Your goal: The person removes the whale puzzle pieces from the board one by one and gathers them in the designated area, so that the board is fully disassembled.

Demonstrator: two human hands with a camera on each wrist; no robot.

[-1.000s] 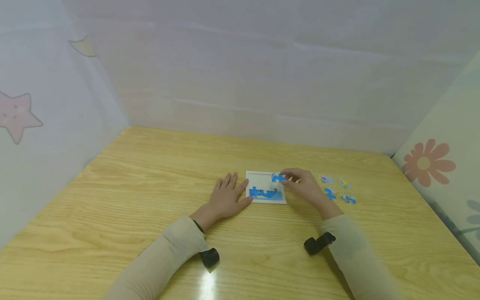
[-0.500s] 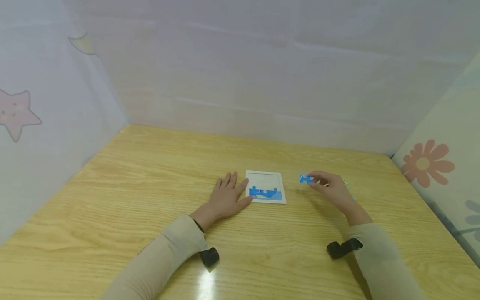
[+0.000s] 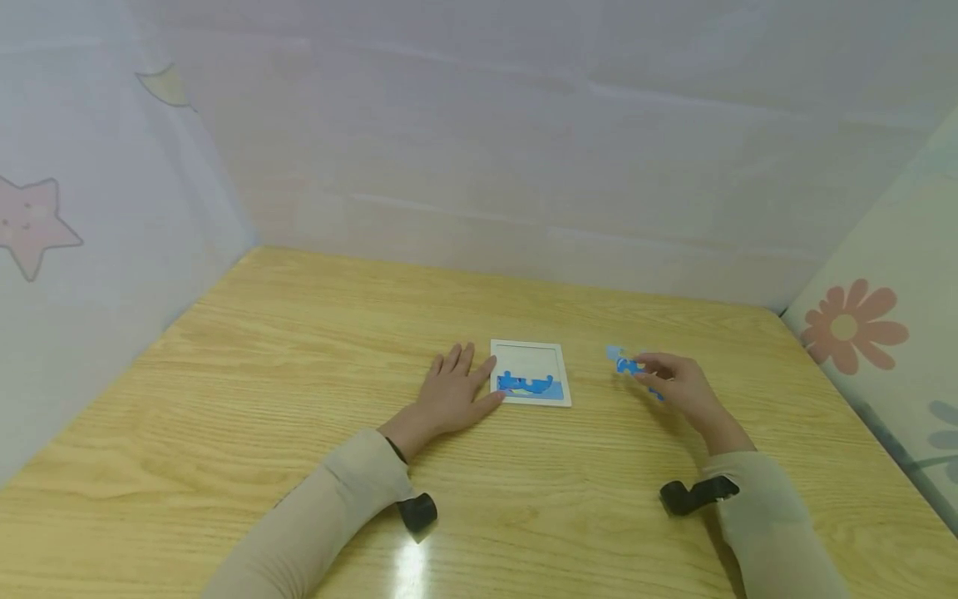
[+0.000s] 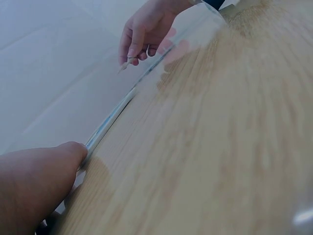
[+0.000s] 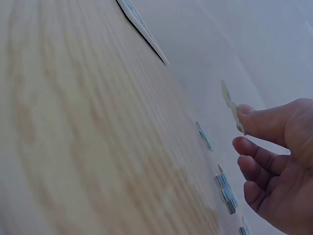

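My left hand (image 3: pixel 452 395) lies flat on the table, fingers spread. Its thumb and index finger touch the left edge of a white puzzle frame (image 3: pixel 529 403). Blue jigsaw pieces (image 3: pixel 527 385) line the lower part of that frame; its upper part is bare. To the right of it, my right hand (image 3: pixel 687 391) pinches a blue jigsaw piece (image 3: pixel 629 366) between thumb and fingers. The right wrist view shows this held piece (image 5: pixel 231 107) raised off the table. A pale blue piece (image 3: pixel 614 352) lies just beyond it, and another blue piece (image 3: pixel 656 393) shows partly under the hand.
Several loose jigsaw pieces (image 5: pixel 226 191) lie on the wooden table (image 3: pixel 337 333) near my right hand, mostly hidden by it in the head view. Pale cloth walls (image 3: pixel 524 166) stand at the back and sides.
My right hand has carried the pinched blue piece from the frame's upper right corner rightward, back over the loose pieces. My left hand has stayed at the frame.
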